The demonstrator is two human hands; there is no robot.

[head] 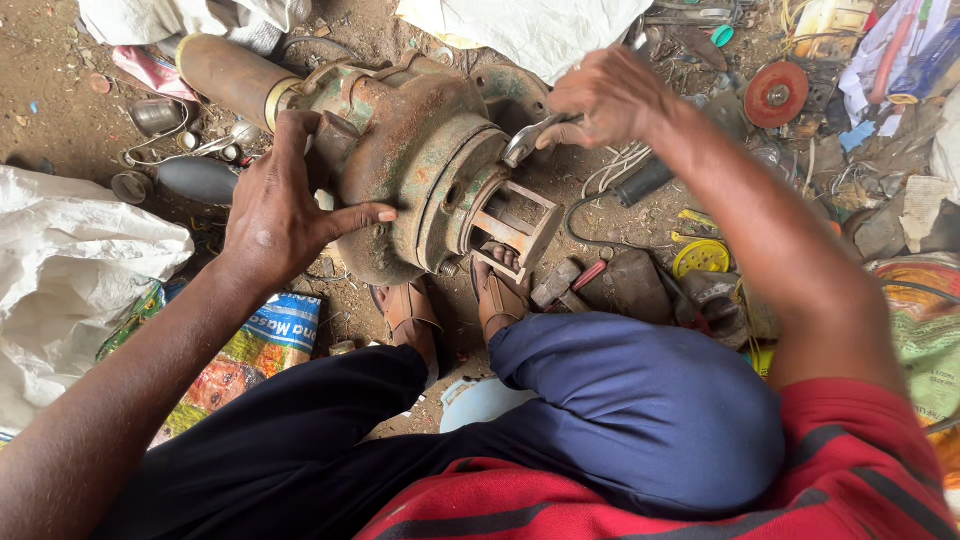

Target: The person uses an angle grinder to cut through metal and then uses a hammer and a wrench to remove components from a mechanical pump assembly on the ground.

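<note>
Your knees fill the bottom, feet [455, 310] in sandals on the dirt floor [60, 70]. Your left hand [280, 205] lies spread flat on the rusty pump [410, 165] in the middle. Your right hand [605, 100] is closed around a wrench [530, 138] at the pump's flange.

The left hand [275, 205] lies flat and spread, palm down, its fingers [300, 135] pointing away from the body and the thumb stretched out sideways to the right. Its forearm runs back down to the lower left, bare. The right hand [605, 95] is curled closed, knuckles up, its fingers [560, 130] bent under toward the left. Behind those fingers the bare right forearm slopes down to a red sleeve.
</note>
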